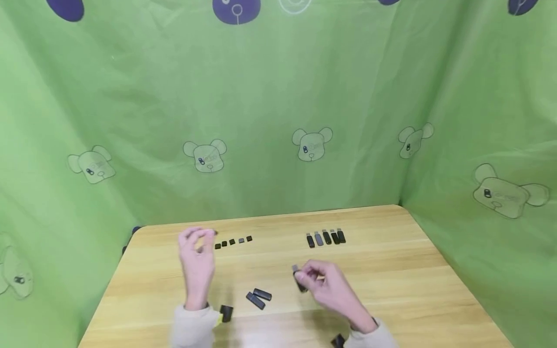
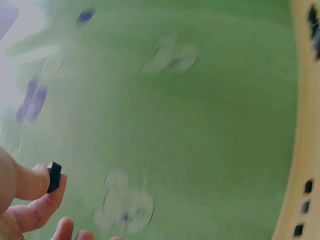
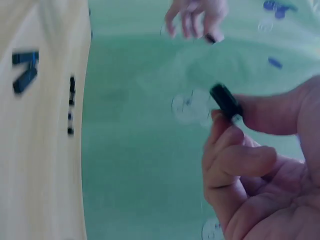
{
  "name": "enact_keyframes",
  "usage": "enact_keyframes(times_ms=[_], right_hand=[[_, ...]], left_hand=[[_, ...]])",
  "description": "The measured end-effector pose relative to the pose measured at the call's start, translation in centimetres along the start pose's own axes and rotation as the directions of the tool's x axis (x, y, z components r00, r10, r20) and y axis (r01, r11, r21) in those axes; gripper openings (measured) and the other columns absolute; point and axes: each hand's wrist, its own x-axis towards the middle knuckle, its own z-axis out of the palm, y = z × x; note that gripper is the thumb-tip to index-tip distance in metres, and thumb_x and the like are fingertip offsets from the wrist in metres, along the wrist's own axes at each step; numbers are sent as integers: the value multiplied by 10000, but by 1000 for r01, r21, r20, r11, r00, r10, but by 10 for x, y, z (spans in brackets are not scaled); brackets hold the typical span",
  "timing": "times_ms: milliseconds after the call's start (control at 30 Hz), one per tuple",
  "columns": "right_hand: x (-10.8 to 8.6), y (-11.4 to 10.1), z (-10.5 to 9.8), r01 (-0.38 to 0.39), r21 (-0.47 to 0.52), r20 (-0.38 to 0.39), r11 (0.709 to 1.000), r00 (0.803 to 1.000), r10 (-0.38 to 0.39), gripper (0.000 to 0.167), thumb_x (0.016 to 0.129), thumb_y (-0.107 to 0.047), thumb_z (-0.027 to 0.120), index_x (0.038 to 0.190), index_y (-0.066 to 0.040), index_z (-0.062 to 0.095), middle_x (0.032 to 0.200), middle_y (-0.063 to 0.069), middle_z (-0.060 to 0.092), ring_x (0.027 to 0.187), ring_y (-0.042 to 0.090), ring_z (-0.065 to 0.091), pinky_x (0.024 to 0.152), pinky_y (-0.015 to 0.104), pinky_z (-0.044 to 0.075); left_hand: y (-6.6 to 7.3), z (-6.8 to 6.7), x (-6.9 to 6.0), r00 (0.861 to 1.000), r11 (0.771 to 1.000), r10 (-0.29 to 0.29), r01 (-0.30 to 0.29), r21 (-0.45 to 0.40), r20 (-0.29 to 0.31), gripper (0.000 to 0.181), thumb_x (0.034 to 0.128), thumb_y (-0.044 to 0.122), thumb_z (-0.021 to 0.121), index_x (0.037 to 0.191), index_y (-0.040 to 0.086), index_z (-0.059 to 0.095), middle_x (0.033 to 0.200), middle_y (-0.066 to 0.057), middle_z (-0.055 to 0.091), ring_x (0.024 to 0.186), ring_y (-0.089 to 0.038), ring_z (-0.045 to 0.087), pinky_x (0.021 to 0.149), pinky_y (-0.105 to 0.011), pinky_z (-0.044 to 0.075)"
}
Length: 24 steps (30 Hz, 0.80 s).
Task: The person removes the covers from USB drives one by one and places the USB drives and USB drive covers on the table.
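Observation:
Up over the table's left side, my left hand [image 1: 197, 263] pinches a small black USB cap [image 2: 54, 177] between thumb and forefinger. A row of several similar caps [image 1: 232, 241] lies just right of that hand. My right hand [image 1: 329, 287] holds a black USB stick [image 3: 226, 101] between thumb and fingers, its metal plug pointing away from me in the head view. Beyond the right hand, several uncapped USB sticks [image 1: 327, 237] lie side by side, plugs toward the back edge. Between the hands are two dark sticks [image 1: 255, 300], close together, with no metal plug showing.
The wooden table [image 1: 391, 270] reaches back to a green curtain [image 1: 261, 183] printed with bear heads, which also hangs at both sides. Black wrist devices [image 1: 226, 313] sit near both sleeves.

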Motion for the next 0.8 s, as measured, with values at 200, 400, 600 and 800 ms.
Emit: enact_keyframes(times_ms=[200,400,600,800], right_hand=[[34,15,-24,-78,-86,-153,993,986,65,136,938,-237,721,923,-103,736,787,21,692,706,78,571,620,206,501],[73,34,-41,-97,-169,-232,981,971,56,186,941,-243,728,956,-61,770,767,72,721,626,101,554,549,224,463],[108,52,-39,-162,-228,-242,960,965,105,233,917,-278,759,892,-46,766,764,71,725,621,110,569,573,238,470],[131,78,-27,-261,-242,-225,935,952,208,217,921,-250,752,827,-55,769,717,50,716,573,113,544,533,245,431]], left_hand=[[-6,7,-18,993,998,-16,9,58,121,212,1002,250,643,1015,54,724,1053,-140,684,985,-132,580,844,-287,511],[-9,5,-24,990,994,-11,-5,110,140,185,991,225,661,1007,53,728,921,-136,738,845,-94,606,778,-241,497],[-9,5,-29,989,989,-41,19,147,145,175,982,220,673,1009,65,750,920,-147,746,803,-73,598,691,-199,498],[-12,8,-34,988,978,-23,-10,207,154,184,1006,142,618,1115,77,751,1018,-139,761,825,-117,594,675,-203,479]])
